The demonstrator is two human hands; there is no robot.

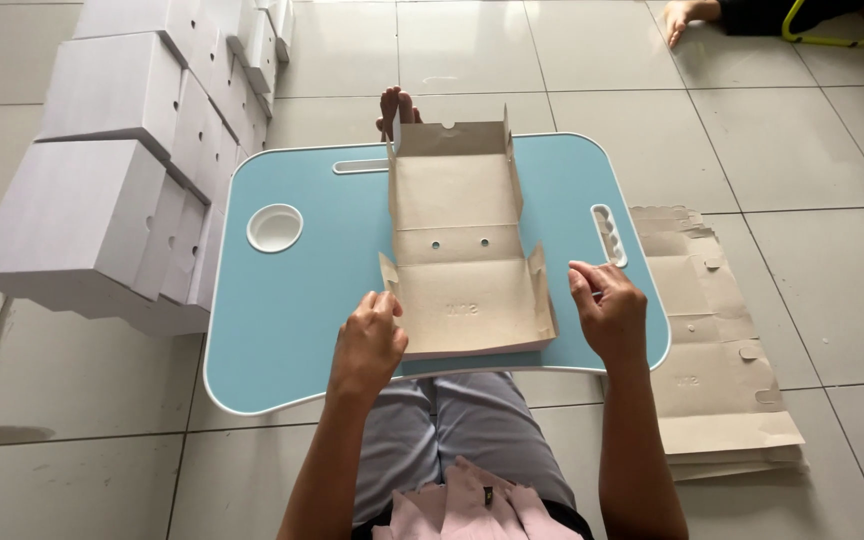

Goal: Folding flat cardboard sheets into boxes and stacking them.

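Note:
A flat-cut brown cardboard box blank [460, 250] lies on a light blue lap table [292, 300], its side flaps partly raised. My left hand [367, 345] sits at the blank's near left flap, fingers curled against its edge. My right hand [607, 310] hovers just right of the near right flap, fingers bent, a small gap between it and the cardboard. My foot [397, 105] shows beyond the table's far edge.
A stack of unfolded cardboard blanks [717, 370] lies on the tiled floor to the right. Several assembled white boxes [122, 180] are stacked along the left. Another person's foot [687, 18] rests at the top right. The table has a round cup recess [274, 228].

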